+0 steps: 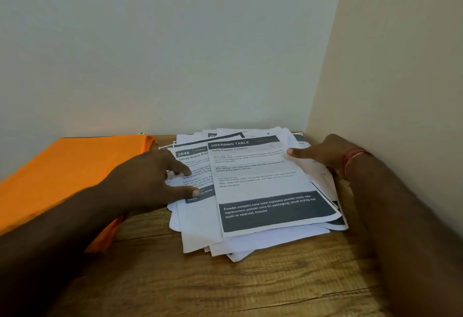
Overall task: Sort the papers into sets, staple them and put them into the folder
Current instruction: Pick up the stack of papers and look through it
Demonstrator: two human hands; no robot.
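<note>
We're looking at a wooden table (225,286) tucked into a corner between two walls, and the job is only just getting going. The pile of papers (263,241) is sitting loose and fanned out at the table's far right corner, with sheets poking out at every angle, so nothing is looking sorted into sets yet. The top sheet (263,183), headed "DRESSING TABLE", is lying skewed across the pile. A second sheet (190,158) about a spray bottle is peeking out from under its left edge.

The left hand (150,178) is reaching in over the pile's left side. Its fingers are spread and relaxed, its fingertips are resting on that spray bottle sheet, and it isn't gripping anything. The right hand (323,156), with a red thread (355,156) round the wrist, is working the pile's right side. Its thumb is lying flat on the top sheet's right edge. The other fingers are hidden, so I cannot tell whether it's pinching the sheet or only steadying it.

The orange folder (70,173) is lying closed along the table's left edge, just beside the pile, and it's showing no papers inside. No stapler is showing anywhere.

By my reckoning, the sorting, the stapling and the filing are all waiting to be done.
</note>
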